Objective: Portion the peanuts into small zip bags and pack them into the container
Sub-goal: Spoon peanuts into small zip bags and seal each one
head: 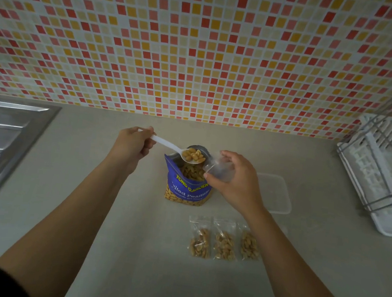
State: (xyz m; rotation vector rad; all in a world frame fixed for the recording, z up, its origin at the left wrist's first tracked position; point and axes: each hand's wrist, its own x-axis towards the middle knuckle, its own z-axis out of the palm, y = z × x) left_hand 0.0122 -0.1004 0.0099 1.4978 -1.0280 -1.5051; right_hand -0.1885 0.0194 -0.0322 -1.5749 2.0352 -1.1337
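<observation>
Now the left hand (133, 145) grips the handle of a white plastic spoon (166, 143), whose bowl is heaped with peanuts (193, 155) and held just above the open mouth of the blue peanut bag (187, 184). That bag stands upright on the grey counter (131, 238). The right hand (235, 179) pinches a clear small zip bag (219, 169) just beside the spoon's bowl. Three filled zip bags (224, 243) lie side by side on the counter, nearer the person than the blue bag. A clear container (275, 194) sits right of the blue bag, partly behind the right hand; a steel sink (0, 138) lies far left, a white dish rack (382, 174) far right
</observation>
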